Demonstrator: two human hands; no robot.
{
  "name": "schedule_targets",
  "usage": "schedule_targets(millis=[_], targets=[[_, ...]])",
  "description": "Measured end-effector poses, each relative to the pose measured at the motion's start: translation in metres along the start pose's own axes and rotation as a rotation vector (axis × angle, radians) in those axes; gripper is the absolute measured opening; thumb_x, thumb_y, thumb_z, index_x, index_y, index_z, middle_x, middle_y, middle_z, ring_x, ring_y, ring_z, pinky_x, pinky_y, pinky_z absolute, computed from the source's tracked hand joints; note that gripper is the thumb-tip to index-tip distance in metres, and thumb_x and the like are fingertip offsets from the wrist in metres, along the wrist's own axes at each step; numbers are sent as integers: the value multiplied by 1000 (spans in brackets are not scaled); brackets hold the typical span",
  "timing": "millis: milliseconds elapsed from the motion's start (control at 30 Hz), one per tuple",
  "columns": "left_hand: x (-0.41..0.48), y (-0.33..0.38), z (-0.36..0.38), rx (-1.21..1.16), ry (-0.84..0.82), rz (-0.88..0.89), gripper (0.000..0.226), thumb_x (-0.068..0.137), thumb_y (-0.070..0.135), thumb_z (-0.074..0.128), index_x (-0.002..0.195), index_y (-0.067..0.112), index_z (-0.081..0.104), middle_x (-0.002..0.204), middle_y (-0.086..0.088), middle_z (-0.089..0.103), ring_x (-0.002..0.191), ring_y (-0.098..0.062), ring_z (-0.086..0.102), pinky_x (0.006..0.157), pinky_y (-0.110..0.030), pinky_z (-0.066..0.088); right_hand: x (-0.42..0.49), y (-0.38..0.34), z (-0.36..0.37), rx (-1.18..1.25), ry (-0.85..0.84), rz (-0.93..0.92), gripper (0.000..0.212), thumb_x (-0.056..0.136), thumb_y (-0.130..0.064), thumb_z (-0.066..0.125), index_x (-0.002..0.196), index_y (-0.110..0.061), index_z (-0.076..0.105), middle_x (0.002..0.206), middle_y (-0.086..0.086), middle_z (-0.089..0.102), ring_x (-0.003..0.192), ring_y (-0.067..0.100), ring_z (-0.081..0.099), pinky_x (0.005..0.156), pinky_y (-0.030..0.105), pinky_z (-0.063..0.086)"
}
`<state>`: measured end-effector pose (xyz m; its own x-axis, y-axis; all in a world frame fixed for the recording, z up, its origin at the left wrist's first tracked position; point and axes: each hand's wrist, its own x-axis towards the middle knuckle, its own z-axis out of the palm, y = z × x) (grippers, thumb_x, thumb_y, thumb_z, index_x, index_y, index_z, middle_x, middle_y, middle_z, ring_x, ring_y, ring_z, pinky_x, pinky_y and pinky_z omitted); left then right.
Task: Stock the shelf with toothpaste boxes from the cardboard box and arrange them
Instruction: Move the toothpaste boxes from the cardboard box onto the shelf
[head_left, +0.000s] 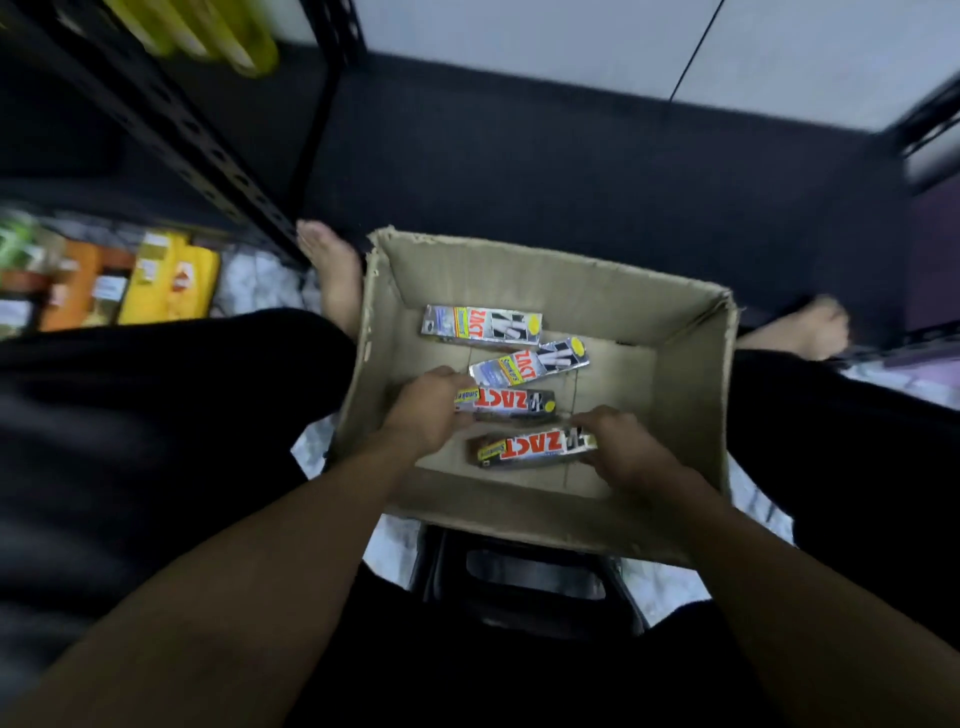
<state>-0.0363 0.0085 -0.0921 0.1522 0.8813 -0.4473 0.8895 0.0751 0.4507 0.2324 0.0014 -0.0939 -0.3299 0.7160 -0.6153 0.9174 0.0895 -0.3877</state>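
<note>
An open cardboard box (691, 395) sits on the floor between my legs. Inside lie several silver toothpaste boxes with red lettering. The farthest one (483, 325) and a tilted one (530, 362) lie untouched. My left hand (428, 410) is inside the carton, fingers closed on the left end of the third toothpaste box (511, 404). My right hand (621, 447) grips the right end of the nearest toothpaste box (530, 447). The black metal shelf upright (197, 140) stands at upper left.
Yellow and orange packets (171, 283) fill a low shelf level at left, with yellow items (208, 31) on a higher level. My bare feet (332, 270) rest on the dark floor beside the carton. A black stool (530, 577) is under me.
</note>
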Motion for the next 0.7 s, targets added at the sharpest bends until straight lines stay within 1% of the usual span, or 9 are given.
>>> schedule_targets(millis=[100,233,333,367,433,500,600,633,700], targets=[[-15,14,-29,-4,32,28,45,79,30,78,121,15,67,114,-11,67,105,-30,62,84,-30,44,-26,-3,-34,-34,69,12,43,88,-23,68,129,-20,59,124,8,61,113,26,56,96,32,45],[-32,44,-86,-56,131,85,46,80,26,79,123,16,68,120,-9,69,111,-26,63,88,-24,40,-62,-10,-86,-54,228,-14,46,84,-25,72,128,-21,61,123,6,64,115,27,58,97,32,45],[-50,69,-142,-18,206,178,44,80,31,79,121,20,69,112,-1,71,109,-18,63,81,-17,35,-91,-23,-130,-28,328,-71,37,81,-26,76,117,-26,66,110,-2,68,101,17,62,85,26,45],[-58,78,-162,-12,230,205,43,80,32,80,120,20,69,112,1,71,108,-16,63,84,-19,37,-102,-28,-145,-24,366,-93,37,80,-25,77,115,-26,67,107,-4,68,96,14,61,81,24,43],[-76,99,-202,-26,270,265,42,78,32,81,117,19,71,110,2,72,103,-14,65,90,-26,46,-124,-39,-176,-29,452,-128,43,78,-25,79,119,-23,67,110,-3,68,97,12,61,81,17,39],[-97,118,-243,-15,327,320,38,78,32,81,112,18,72,105,4,74,97,-12,66,90,-29,48,-147,-52,-207,-14,533,-165,48,79,-26,80,125,-22,65,115,-2,67,96,7,58,79,9,35],[-132,145,-299,-8,408,393,34,79,34,81,109,21,72,100,6,74,88,-7,66,85,-29,52,-190,-74,-251,46,628,-242,47,82,-25,78,127,-23,64,111,-5,67,92,6,59,77,7,37],[-146,155,-315,-7,431,410,34,79,36,80,109,23,72,99,8,74,83,-1,66,82,-26,53,-206,-82,-265,72,652,-271,45,84,-25,76,127,-25,65,107,-8,67,89,6,59,76,6,38],[-173,172,-344,1,466,431,30,80,37,79,107,28,70,84,17,72,65,11,60,62,-10,46,-241,-94,-293,76,702,-334,42,84,-29,74,125,-28,66,100,-16,66,85,2,60,77,6,40]])
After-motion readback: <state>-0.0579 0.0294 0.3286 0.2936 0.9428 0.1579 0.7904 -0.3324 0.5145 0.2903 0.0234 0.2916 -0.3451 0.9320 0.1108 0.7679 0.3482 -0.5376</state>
